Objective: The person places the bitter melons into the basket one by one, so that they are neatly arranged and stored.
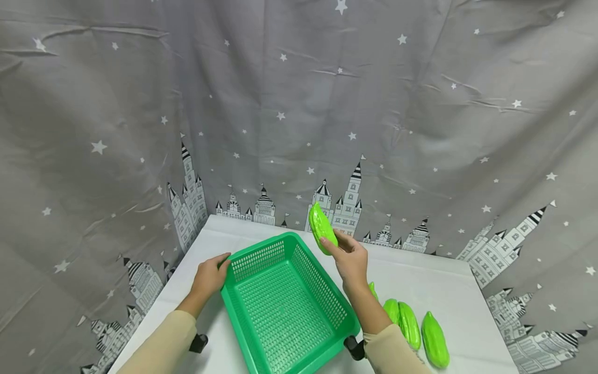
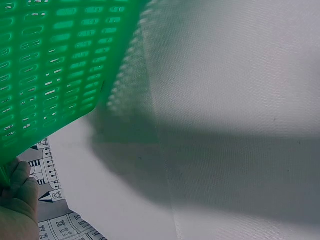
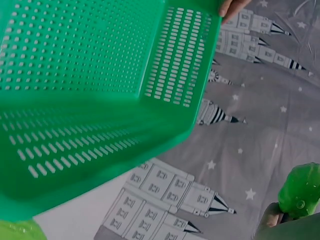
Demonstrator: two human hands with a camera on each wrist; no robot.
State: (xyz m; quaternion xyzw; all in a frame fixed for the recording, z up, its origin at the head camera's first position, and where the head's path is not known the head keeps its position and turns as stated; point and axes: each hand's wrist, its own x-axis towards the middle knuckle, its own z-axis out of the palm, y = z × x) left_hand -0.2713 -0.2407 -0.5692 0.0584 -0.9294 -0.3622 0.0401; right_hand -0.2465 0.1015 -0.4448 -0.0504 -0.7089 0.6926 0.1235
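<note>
A green plastic basket (image 1: 285, 306) with slotted walls stands on the white table. My left hand (image 1: 209, 276) grips its far left corner at the rim; in the left wrist view, the fingers (image 2: 25, 187) curl at the rim's edge. My right hand (image 1: 350, 258) holds a bright green bitter melon (image 1: 322, 228) up in the air, above the basket's far right side. The right wrist view catches that bitter melon (image 3: 300, 190) at the lower right, partly cut off by the frame. The basket looks bare inside.
Several more bitter melons (image 1: 435, 340) lie on the table to the right of the basket, some partly hidden behind my right forearm. A grey curtain (image 1: 299, 104) printed with stars and castles hangs behind the white table (image 1: 453, 291) and along its sides.
</note>
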